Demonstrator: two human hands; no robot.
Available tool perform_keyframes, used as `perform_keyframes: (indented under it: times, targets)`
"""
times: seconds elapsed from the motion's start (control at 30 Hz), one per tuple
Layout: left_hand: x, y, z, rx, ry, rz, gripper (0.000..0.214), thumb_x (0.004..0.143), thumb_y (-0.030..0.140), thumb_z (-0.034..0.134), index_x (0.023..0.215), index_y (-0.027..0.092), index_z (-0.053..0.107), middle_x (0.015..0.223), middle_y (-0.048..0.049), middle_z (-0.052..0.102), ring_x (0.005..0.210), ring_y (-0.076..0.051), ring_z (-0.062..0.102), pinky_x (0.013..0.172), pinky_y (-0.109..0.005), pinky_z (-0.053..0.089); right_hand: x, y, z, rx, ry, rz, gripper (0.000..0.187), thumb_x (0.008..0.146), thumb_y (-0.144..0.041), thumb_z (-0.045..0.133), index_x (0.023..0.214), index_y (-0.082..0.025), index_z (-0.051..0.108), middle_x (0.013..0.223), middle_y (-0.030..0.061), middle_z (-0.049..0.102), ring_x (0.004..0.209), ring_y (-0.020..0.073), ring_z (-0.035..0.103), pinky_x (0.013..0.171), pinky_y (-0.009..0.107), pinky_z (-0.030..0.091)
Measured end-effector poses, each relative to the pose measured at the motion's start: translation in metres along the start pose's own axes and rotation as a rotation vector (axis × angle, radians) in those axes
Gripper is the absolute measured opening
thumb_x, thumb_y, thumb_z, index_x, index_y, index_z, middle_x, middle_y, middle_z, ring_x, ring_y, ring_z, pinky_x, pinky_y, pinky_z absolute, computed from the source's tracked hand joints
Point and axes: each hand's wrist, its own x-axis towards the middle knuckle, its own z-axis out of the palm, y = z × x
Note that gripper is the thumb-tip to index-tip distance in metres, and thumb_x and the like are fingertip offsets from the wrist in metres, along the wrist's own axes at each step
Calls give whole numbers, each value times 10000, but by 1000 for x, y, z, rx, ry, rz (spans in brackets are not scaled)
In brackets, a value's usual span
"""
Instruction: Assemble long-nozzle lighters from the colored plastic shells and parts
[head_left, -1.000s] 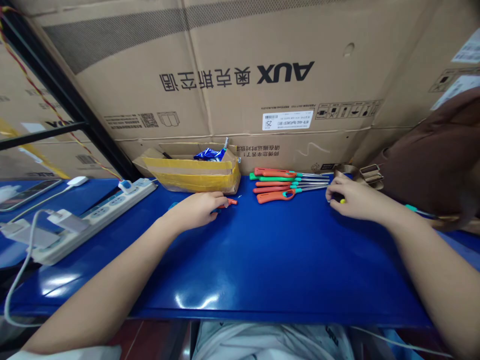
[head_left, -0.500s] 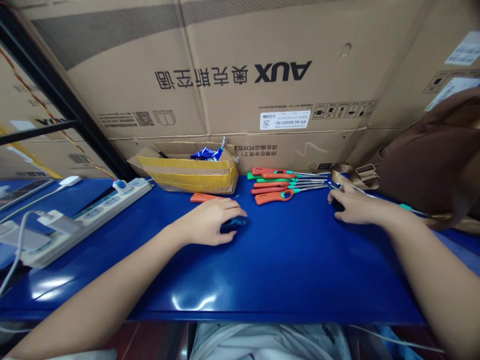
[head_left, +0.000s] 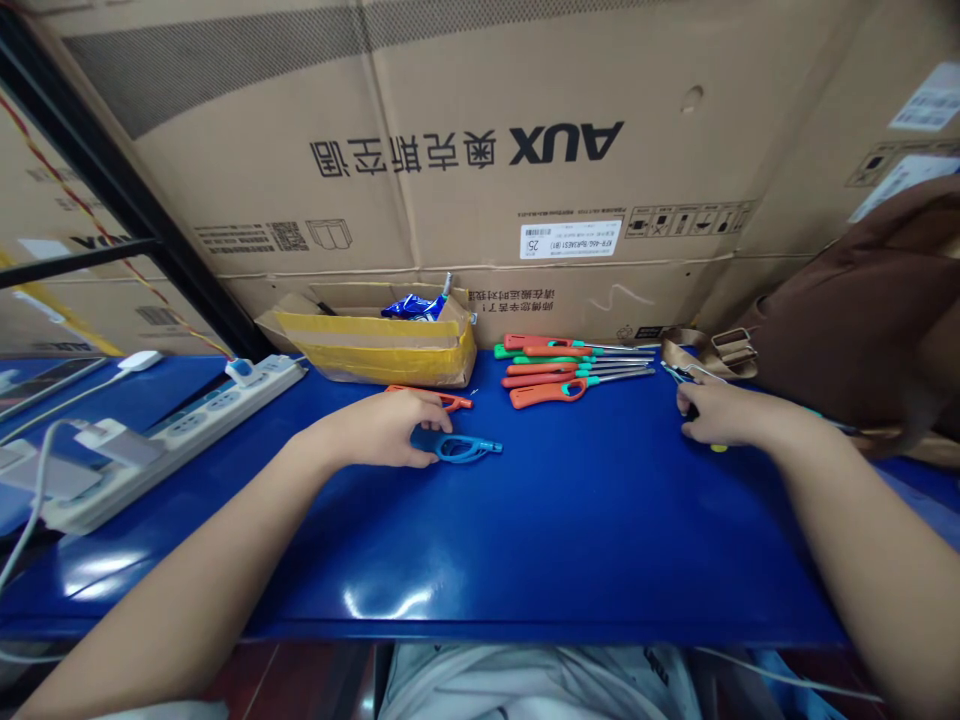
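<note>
My left hand (head_left: pixel 386 428) grips a blue lighter handle shell (head_left: pixel 469 449) by its rear end, its looped front pointing right just over the table. Behind that hand lies an orange handle shell (head_left: pixel 454 402), partly hidden by my fingers. My right hand (head_left: pixel 716 410) is curled at the right by some thin metal parts (head_left: pixel 677 372). Something dark shows between its fingers, and a yellow tip (head_left: pixel 719 448) peeks out below; what it holds I cannot make out. Between the hands rests a pile of gas lighters (head_left: pixel 547 396), orange, red and green, with metal rods pointing right.
An open cardboard box (head_left: pixel 375 352) with yellow tape holds a blue packet (head_left: pixel 414 308). A white power strip (head_left: pixel 187 425) with plugs lies left. At the right sit a brown bag (head_left: pixel 847 300) and its strap (head_left: pixel 727 350). A large carton (head_left: pixel 450 220) backs the blue table (head_left: pixel 570 540).
My left hand has shifted left, uncovering more of the blue shell and the orange shell's front. My right hand has moved slightly right and curled; a yellow tip now shows under it.
</note>
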Motion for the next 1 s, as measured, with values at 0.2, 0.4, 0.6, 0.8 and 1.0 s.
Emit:
perform_keyframes:
  times: [0.2,0.4,0.6,0.8,1.0]
  targets:
    - [16,27,30,-182,153,192,471,902,473,716,1289,214,646,1228,-74,722,1128,-221,678,1008,-322,499,-2,-18,-7,-104,156,-35,112,668,-303,680,723,-218,633,990,162,622,1010,380,603,780,458,512]
    - [10,24,22,-34,138,195,610,856,578,711,1329,204,620,1296,-106,685,1232,-290,628,1052,-383,492,-19,-78,-15,284,336,-616,197,945,-322,534,1034,-229,683,1097,128,660,1072,294,606,972,481,498]
    - [11,-4,19,160,161,65,379,1006,327,495,1339,190,616,1324,-123,648,1209,-272,625,1055,-415,499,-37,-128,0,406,202,-897,529,983,-408,591,1496,-324,494,1550,79,494,1423,285,452,1186,515,360]
    - [20,-21,33,243,200,-47,370,1019,335,480,1317,170,624,1266,-118,695,1116,-274,666,956,-403,549,-32,-138,13,296,224,-1009,344,1023,-385,538,1316,-240,647,1458,94,596,1354,260,527,1148,489,396]
    - [15,-32,29,305,162,-109,300,1018,353,470,1129,206,706,1073,-82,743,974,-251,696,810,-344,558,-29,-126,7,264,232,-999,188,1016,-279,537,1046,-192,700,1191,102,692,1159,247,618,1023,450,465]
